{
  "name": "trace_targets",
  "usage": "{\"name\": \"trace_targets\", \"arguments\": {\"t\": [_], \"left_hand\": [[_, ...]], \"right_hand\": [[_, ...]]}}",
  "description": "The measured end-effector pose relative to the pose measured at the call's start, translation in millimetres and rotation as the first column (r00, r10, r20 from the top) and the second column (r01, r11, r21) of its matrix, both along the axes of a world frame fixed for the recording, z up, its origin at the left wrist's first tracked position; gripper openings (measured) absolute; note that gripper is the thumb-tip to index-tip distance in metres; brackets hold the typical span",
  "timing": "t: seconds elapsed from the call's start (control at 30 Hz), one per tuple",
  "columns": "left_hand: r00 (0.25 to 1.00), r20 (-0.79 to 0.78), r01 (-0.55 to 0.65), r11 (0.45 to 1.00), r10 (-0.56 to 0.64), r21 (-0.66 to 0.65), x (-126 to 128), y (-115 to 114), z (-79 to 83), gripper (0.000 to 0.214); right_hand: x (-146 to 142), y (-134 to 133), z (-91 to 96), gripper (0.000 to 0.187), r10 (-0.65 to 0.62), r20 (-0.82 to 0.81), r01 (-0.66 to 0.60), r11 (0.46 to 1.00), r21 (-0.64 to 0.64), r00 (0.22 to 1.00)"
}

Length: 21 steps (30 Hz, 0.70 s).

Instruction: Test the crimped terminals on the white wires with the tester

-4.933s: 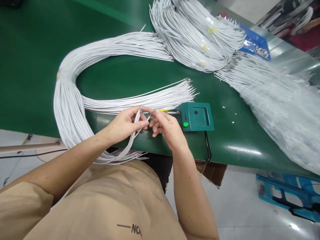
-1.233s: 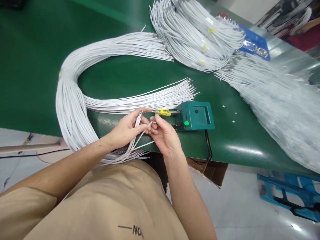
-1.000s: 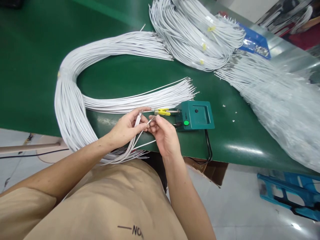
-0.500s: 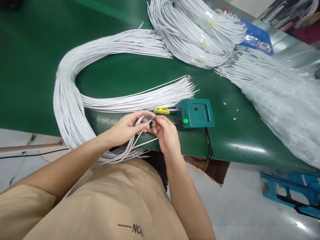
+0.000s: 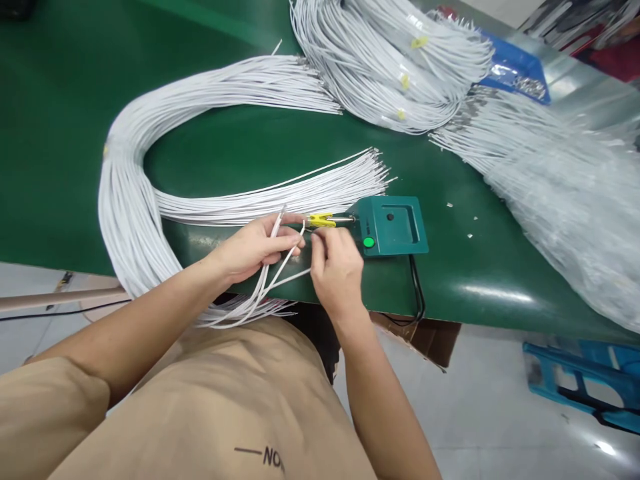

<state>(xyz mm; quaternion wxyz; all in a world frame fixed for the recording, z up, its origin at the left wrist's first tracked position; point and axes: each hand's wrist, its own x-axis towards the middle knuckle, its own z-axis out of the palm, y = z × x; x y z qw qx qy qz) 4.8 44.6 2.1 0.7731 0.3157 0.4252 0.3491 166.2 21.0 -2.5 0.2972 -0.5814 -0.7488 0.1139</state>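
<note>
My left hand [image 5: 253,250] is closed, with several thin white wires [image 5: 264,272] pinched between its thumb and fingers. Their ends stick up past the fingertips. My right hand [image 5: 339,270] is closed close beside it, its fingertips pressed together near the end of one wire. Another white wire runs under its palm side, where the grip is partly hidden. Just above the hands, a yellow clip [image 5: 321,220] is attached to a metal rod on the teal box [image 5: 395,227], which carries a green button or light [image 5: 369,243].
A large curved bundle of white wires [image 5: 127,147] lies on the green table [image 5: 240,150]. More coiled bundles [image 5: 370,73], a blue tray [image 5: 525,67] and plastic-wrapped wires [image 5: 565,180] are at the back and right. Black cables [image 5: 417,293] hang over the front edge above a cardboard box [image 5: 437,340].
My hands have drawn slightly apart; the right hand has turned knuckles-up and its fingers have come away from the left fingertips. The wires in my left hand now stand more upright.
</note>
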Motion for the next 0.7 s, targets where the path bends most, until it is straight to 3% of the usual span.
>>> {"name": "trace_targets", "arguments": {"t": [0.07, 0.13, 0.27, 0.4, 0.7], "left_hand": [[0.991, -0.126, -0.018, 0.992, 0.033, 0.122, 4, 3, -1.2, 0.041], [0.971, -0.229, -0.016, 0.980, 0.063, 0.200, 7, 5, -2.7, 0.041], [0.952, -0.289, -0.016, 0.960, 0.100, 0.281, 10, 9, -7.0, 0.038], [0.942, -0.317, -0.008, 0.954, 0.107, 0.300, 11, 13, -11.1, 0.037], [0.847, -0.521, 0.043, 0.964, 0.104, 0.262, 14, 16, -12.6, 0.039]], "right_hand": [[10, 9, 8.4, 0.021, -0.034, 0.122, 0.025, 0.997, 0.074, 0.992], [20, 22, 17.4, 0.020, 0.006, 0.240, -0.031, 0.994, 0.102, 0.971], [35, 46, 27.3, 0.015, 0.205, 0.369, -0.206, 0.978, -0.038, 0.907], [40, 56, 27.3, 0.016, 0.284, 0.379, -0.269, 0.959, -0.093, 0.881], [39, 58, 25.0, 0.020, 0.214, 0.401, -0.221, 0.975, -0.029, 0.891]]}}
